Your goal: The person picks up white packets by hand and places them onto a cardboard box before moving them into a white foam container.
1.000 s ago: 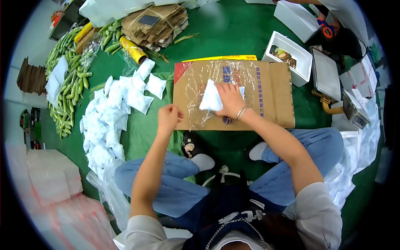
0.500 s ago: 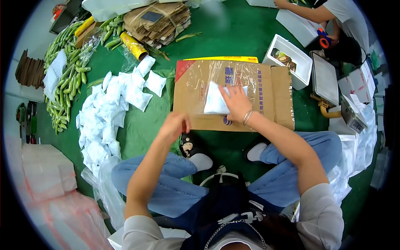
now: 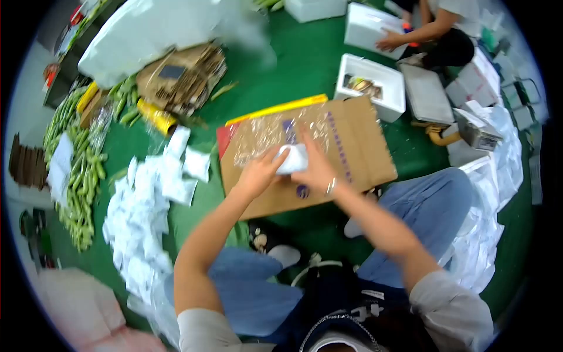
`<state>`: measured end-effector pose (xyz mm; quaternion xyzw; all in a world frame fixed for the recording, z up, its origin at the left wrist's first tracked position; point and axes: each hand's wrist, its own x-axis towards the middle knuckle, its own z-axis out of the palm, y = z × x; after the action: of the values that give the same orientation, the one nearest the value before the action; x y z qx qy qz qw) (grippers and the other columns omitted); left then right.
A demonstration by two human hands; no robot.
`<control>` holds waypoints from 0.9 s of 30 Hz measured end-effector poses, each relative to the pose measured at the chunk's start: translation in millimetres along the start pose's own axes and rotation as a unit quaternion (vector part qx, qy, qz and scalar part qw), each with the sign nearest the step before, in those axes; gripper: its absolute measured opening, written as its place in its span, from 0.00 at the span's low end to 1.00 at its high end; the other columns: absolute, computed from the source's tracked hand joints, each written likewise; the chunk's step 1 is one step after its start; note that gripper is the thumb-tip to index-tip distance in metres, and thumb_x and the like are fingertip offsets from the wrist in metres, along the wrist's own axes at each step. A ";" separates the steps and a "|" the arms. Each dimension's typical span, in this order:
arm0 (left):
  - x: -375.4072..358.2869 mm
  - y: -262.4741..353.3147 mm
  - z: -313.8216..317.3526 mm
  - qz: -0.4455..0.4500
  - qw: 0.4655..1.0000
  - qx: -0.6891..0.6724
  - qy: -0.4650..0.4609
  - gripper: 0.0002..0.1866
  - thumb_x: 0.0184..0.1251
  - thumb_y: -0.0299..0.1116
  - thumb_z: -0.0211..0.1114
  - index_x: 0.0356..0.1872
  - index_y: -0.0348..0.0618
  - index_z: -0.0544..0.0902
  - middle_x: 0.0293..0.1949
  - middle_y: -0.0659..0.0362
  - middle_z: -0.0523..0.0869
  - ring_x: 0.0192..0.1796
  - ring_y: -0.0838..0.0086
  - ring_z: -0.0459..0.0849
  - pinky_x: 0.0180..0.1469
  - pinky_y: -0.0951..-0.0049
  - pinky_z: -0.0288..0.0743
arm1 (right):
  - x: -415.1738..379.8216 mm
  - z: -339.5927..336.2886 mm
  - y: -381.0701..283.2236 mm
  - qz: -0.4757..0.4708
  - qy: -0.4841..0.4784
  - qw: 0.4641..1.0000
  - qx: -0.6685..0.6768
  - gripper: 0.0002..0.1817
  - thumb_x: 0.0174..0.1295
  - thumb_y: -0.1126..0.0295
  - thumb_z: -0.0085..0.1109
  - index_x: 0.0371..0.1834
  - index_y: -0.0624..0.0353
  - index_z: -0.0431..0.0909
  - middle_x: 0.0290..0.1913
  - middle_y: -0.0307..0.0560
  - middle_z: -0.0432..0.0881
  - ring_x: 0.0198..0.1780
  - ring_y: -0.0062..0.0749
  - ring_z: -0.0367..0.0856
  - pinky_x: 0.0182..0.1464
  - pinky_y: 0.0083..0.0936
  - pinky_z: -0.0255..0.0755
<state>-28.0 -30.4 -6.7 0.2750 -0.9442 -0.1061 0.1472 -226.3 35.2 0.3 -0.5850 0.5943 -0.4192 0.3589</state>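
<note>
White packet (image 3: 294,159) observed over the cardboard (image 3: 366,152), between left hand (image 3: 260,175) and right hand (image 3: 318,170), both gripping its sides.

There are the wearer's 2 hands (image 3: 258,176), 1 packet (image 3: 295,159) between them, perhaps 3 foam boxes (image 3: 360,26).

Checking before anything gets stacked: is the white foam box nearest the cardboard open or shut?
Open. No lid covers the white foam box, and brownish contents show inside it.
</note>
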 end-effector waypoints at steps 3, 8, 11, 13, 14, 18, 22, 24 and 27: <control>9.6 -2.6 1.2 0.051 0.998 0.014 0.016 0.39 0.45 0.39 0.76 0.63 0.47 0.71 0.58 0.49 0.76 0.54 0.54 0.81 0.45 0.59 0.81 | -78.3 4.0 -2.6 0.044 0.086 0.941 -0.324 0.51 0.46 0.62 0.73 0.73 0.62 0.53 0.57 0.57 0.70 0.60 0.52 0.66 0.63 0.39 0.59; 13.6 7.2 -11.6 0.037 0.998 0.016 0.038 0.34 0.48 0.44 0.75 0.58 0.45 0.74 0.54 0.50 0.80 0.42 0.54 0.86 0.38 0.60 0.82 | -92.4 -42.7 50.0 0.130 0.029 0.962 -0.240 0.32 0.51 0.68 0.67 0.60 0.65 0.67 0.50 0.53 0.73 0.55 0.51 0.70 0.56 0.44 0.64; 16.4 14.6 -14.0 0.019 0.998 0.042 0.032 0.34 0.49 0.46 0.74 0.58 0.43 0.75 0.49 0.50 0.82 0.36 0.54 0.87 0.36 0.60 0.82 | -75.7 -48.5 28.4 0.088 0.130 0.983 -0.095 0.28 0.50 0.67 0.68 0.54 0.63 0.70 0.50 0.55 0.73 0.53 0.52 0.70 0.56 0.44 0.66; 16.9 13.7 -12.0 0.008 0.999 0.034 0.025 0.34 0.49 0.46 0.75 0.57 0.42 0.75 0.47 0.49 0.84 0.35 0.53 0.86 0.36 0.60 0.81 | -72.1 -14.5 5.9 0.057 0.117 0.944 -0.302 0.28 0.51 0.63 0.69 0.54 0.61 0.71 0.52 0.57 0.72 0.55 0.51 0.70 0.57 0.42 0.66; 17.1 15.6 -14.2 0.010 0.999 0.041 0.029 0.34 0.49 0.46 0.75 0.57 0.42 0.75 0.47 0.49 0.84 0.35 0.53 0.86 0.36 0.60 0.81 | -74.4 -3.9 2.9 0.043 0.103 0.947 -0.300 0.28 0.50 0.63 0.69 0.54 0.60 0.70 0.52 0.57 0.71 0.56 0.52 0.69 0.57 0.43 0.65; 18.0 14.3 -16.6 0.010 0.999 0.030 0.012 0.36 0.47 0.49 0.75 0.56 0.40 0.76 0.43 0.47 0.84 0.35 0.52 0.86 0.36 0.60 0.81 | -88.5 -19.3 37.6 0.005 0.124 0.946 -0.298 0.17 0.54 0.66 0.65 0.46 0.60 0.78 0.40 0.57 0.77 0.44 0.52 0.76 0.47 0.42 0.72; 22.4 21.1 -17.5 0.016 1.000 0.006 -0.015 0.38 0.46 0.53 0.74 0.56 0.39 0.76 0.36 0.45 0.85 0.34 0.51 0.86 0.36 0.59 0.81 | -75.8 -76.6 15.1 0.071 0.220 0.966 -0.119 0.08 0.58 0.72 0.56 0.35 0.65 0.82 0.32 0.60 0.82 0.36 0.56 0.80 0.39 0.43 0.74; 23.3 41.7 -33.3 0.004 0.999 0.020 -0.045 0.35 0.49 0.56 0.72 0.52 0.38 0.79 0.33 0.43 0.85 0.32 0.50 0.85 0.35 0.57 0.80 | -40.7 -92.4 -10.7 0.036 0.232 0.962 -0.139 0.08 0.58 0.73 0.55 0.34 0.65 0.82 0.32 0.62 0.82 0.36 0.57 0.81 0.41 0.42 0.75; 24.4 61.6 -51.3 -0.055 0.995 -0.027 -0.075 0.29 0.54 0.53 0.71 0.49 0.40 0.82 0.26 0.42 0.84 0.31 0.47 0.84 0.35 0.56 0.79 | 11.3 -85.6 -29.8 -0.010 0.191 0.968 -0.161 0.09 0.56 0.73 0.55 0.34 0.64 0.84 0.30 0.61 0.82 0.35 0.55 0.82 0.39 0.41 0.76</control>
<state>-60.5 0.9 63.9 0.3139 -0.9328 -0.1597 0.0769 -293.7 31.7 61.8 -0.5499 0.7058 -0.4254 0.1363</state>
